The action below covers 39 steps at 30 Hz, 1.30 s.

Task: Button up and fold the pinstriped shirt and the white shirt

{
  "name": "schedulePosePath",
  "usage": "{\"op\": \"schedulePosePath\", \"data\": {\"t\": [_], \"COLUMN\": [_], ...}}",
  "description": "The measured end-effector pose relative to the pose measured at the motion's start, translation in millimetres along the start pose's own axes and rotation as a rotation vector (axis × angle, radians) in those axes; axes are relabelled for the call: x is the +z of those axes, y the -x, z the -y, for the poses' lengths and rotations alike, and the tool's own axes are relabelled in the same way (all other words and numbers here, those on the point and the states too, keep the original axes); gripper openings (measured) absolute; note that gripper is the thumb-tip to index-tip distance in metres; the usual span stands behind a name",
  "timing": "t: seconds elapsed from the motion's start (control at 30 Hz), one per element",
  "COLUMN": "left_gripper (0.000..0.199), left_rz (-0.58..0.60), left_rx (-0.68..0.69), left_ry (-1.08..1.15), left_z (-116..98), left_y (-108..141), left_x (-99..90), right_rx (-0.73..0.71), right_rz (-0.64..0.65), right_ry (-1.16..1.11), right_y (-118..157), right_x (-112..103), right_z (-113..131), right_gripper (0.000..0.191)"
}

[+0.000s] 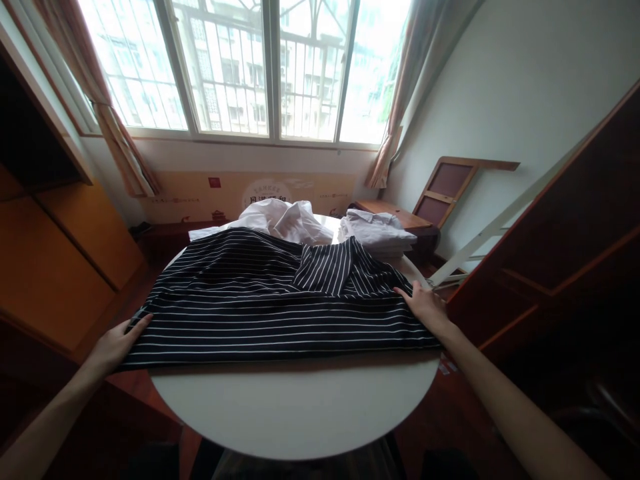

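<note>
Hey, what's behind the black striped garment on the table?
Behind the striped garment are a crumpled white cloth heap and a folded white stack on the round table. The garment hides the heap's near edge and the tabletop underneath.

White-striped black cloth (280, 327) lies spread, partly rumpled, across the table (295, 413).

A black-and-white striped garment (280, 320) is spread across the round white worktop (295, 413), its left end carried past the left edge. That end is pinched by the fingers of the left hand (117, 343); the other is gripped by the right hand (427, 307) near the right edge. Toward the far edge, crumpled white cloth (285, 220) and a folded stack (377, 230) are set.
</note>
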State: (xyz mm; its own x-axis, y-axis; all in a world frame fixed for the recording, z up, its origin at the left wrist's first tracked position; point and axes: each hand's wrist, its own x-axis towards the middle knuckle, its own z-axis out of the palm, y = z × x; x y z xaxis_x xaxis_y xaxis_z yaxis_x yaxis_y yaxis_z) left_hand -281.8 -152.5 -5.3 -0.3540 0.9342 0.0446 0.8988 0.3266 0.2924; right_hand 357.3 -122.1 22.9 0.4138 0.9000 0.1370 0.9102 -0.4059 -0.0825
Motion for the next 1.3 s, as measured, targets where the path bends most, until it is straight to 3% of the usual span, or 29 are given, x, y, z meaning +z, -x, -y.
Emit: {"op": "schedulePosePath", "data": {"t": [0.1,0.2,0.33,0.43,0.6,0.77,0.93,1.03,1.2,1.3], "left_gripper": [0.064,0.058,0.049,0.046,0.037,0.033,0.038,0.044,0.053,0.063], "left_rz": [-0.034,-0.062,-0.245,-0.358,-0.286,-0.158,-0.174,-0.118,0.039,0.086], "left_rx": [-0.047,-0.031,0.166,0.278,0.38,0.38,0.471,0.538,0.535,0.501], "left_ry": [-0.016,-0.059,-0.124,-0.12,-0.112,-0.096,-0.132,-0.189,-0.285,-0.282], "left_z": [-5,-14,-38,-67,-124,-162,-175,-179,-185,-183], "left_y": [11,22,19,3,-43,-97,-140,-157,-180,-194], "left_x": [-6.6,-13.5,-28.0,-44.9,-67.3,-64.4,-47.8,-38.2,-25.4,-18.4], "right_rx": [-0.029,-0.007,-0.03,-0.098,-0.243,-0.386,-0.47,-0.523,-0.601,-0.602], "right_rz": [-0.005,-0.01,0.001,-0.11,-0.2,-0.23,-0.171,-0.105,0.08,0.115], "right_ry": [0.072,0.115,0.132,0.062,-0.086,-0.1,-0.058,0.035,0.276,0.352], "right_y": [0,-4,-12,-22,-42,-72,-115,-135,-149,-153], "right_x": [-3,-6,-16,-29,-51,-59,-51,-41,-21,-13], "right_z": [-5,-18,-31,-28,17,83,134,156,178,183], "right_gripper": [0.043,0.042,0.049,0.049,0.027,0.023,0.026,0.03,0.041,0.048]}}
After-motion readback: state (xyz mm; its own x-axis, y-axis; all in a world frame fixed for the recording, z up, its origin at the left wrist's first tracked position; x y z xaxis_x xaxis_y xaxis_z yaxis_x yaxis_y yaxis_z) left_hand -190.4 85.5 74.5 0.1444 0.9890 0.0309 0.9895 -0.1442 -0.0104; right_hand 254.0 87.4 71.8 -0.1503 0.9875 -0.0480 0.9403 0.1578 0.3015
